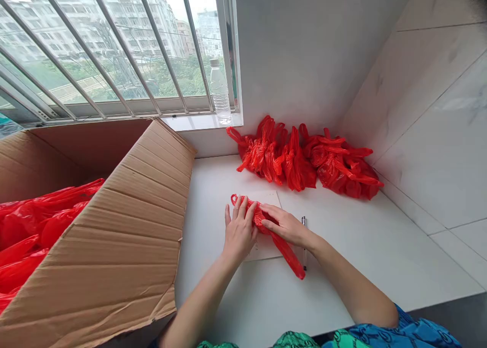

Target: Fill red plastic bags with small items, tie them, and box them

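A red plastic bag point(283, 246), bunched into a long strip, lies slantwise across a white sheet of paper point(269, 252) on the white tabletop. My left hand point(240, 230) rests on its upper left part, fingers stretched and spread, with a small red loop showing past the fingertips. From the right, my right hand point(287, 226) has its thumb and fingers around the middle of the bag. The bag's loose end reaches down toward me, beside a pen point(304, 241) under my right wrist. Some marks on the paper are too small to read.
A big open cardboard box point(129, 236) with more red bags point(34, 226) inside stands at the left. Knotted red bags point(274, 152) are heaped against the back wall, with another heap point(342, 165) to their right. A clear bottle point(219, 94) stands on the barred window's sill.
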### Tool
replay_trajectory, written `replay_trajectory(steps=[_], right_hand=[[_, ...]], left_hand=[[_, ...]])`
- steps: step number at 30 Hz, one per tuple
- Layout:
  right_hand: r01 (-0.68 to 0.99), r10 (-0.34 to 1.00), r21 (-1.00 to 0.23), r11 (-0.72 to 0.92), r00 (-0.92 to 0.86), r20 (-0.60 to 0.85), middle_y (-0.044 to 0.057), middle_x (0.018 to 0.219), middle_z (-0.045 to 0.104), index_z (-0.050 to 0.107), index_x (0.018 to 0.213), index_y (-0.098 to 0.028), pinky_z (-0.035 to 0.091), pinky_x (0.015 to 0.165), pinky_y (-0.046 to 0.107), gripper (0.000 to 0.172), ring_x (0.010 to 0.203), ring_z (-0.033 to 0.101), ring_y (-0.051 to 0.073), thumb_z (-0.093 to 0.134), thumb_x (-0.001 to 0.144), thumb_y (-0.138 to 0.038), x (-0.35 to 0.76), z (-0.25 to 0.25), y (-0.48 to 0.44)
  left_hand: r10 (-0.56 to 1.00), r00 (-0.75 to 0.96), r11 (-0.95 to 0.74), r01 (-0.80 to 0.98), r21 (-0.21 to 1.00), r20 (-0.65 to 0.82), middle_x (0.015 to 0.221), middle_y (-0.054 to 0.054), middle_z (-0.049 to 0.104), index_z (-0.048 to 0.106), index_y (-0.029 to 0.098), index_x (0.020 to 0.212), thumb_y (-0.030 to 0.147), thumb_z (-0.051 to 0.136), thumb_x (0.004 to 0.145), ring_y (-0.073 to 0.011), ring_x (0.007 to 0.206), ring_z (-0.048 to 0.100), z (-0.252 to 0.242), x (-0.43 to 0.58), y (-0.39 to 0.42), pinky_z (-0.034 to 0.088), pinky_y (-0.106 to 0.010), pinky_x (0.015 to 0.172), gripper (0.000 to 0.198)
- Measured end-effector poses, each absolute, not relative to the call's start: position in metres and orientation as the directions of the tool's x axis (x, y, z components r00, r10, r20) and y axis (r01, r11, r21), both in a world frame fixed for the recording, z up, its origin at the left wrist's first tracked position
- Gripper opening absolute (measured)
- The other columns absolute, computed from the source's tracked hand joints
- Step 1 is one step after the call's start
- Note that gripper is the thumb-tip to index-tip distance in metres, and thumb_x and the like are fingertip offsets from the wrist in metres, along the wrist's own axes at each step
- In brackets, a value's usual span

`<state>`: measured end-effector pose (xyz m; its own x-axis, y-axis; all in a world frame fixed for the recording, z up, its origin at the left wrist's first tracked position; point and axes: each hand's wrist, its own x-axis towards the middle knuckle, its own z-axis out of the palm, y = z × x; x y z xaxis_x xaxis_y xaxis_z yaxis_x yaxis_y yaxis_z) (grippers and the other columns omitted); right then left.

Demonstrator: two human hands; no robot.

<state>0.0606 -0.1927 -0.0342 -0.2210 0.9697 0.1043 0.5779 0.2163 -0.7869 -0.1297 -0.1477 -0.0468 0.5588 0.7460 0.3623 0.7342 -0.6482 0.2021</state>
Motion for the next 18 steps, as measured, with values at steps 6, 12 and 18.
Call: replay_trajectory(steps=[6,12,18], right_hand=[[0.751,0.962,-0.62,0.228,-0.271,0.026,0.002,0.166,0.014,0.014,0.159,-0.026,0.007,0.126,0.046,0.076,0.154,0.01,0.021,0.032,0.097,-0.066,0.051,-0.052,-0.191],[0.8,0.967,-0.562,0.21,-0.256,-0.003,0.001,0.166,0.01,0.008,0.159,-0.026,0.002,0.126,0.047,0.076,0.154,0.006,0.02,0.027,0.098,-0.067,0.048,-0.054,-0.19],[0.745,0.965,-0.621,0.245,-0.251,0.08,0.005,0.162,0.029,0.028,0.156,-0.027,0.008,0.124,0.053,0.063,0.151,0.021,0.023,0.031,0.101,-0.057,0.055,-0.052,-0.189]], left_hand=[[0.759,0.607,-0.65,0.728,0.219,0.235,0.164,-0.01,0.02,0.024,0.018,0.157,0.028,0.045,0.095,-0.0287,0.153,0.015,-0.069,-0.137,-0.141,0.017,-0.057,0.121,0.066],[0.755,0.618,-0.656,0.718,0.234,0.219,0.164,-0.009,0.019,0.02,0.021,0.158,0.035,0.043,0.097,-0.0296,0.153,0.014,-0.075,-0.14,-0.139,0.014,-0.062,0.119,0.067],[0.746,0.58,-0.666,0.671,0.326,0.327,0.151,-0.012,0.046,0.05,0.022,0.141,0.029,0.057,0.088,-0.0315,0.144,0.034,-0.062,-0.143,-0.139,0.021,-0.061,0.118,0.053]])
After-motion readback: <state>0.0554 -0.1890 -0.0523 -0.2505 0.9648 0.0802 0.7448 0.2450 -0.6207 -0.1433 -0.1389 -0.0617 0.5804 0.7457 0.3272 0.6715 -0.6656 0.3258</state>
